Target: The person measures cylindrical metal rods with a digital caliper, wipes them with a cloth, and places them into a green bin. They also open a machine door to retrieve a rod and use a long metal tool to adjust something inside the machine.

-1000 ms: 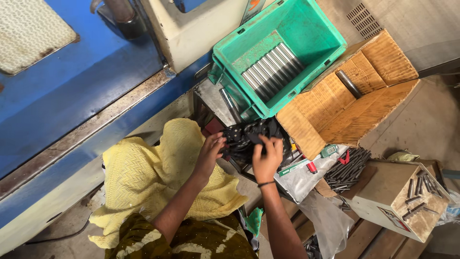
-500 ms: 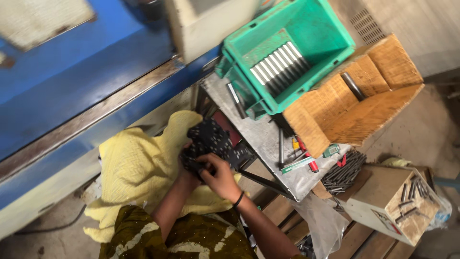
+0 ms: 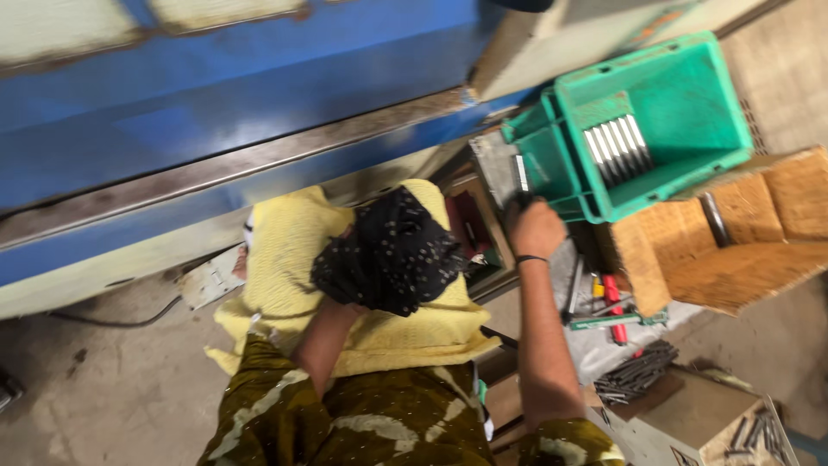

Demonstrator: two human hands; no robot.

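Black cloth (image 3: 388,255), bunched on the yellow towel (image 3: 293,250) left of the green bin (image 3: 690,129): left hand underneath, fingers hidden; right hand (image 3: 535,229) closed near bin's corner; best supported from below.

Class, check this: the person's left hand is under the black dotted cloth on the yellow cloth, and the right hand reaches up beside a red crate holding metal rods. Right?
Not quite: the crate is green, not red, as the head view shows. The rest stands: left hand under the black dotted cloth on the yellow cloth, right hand by the crate.
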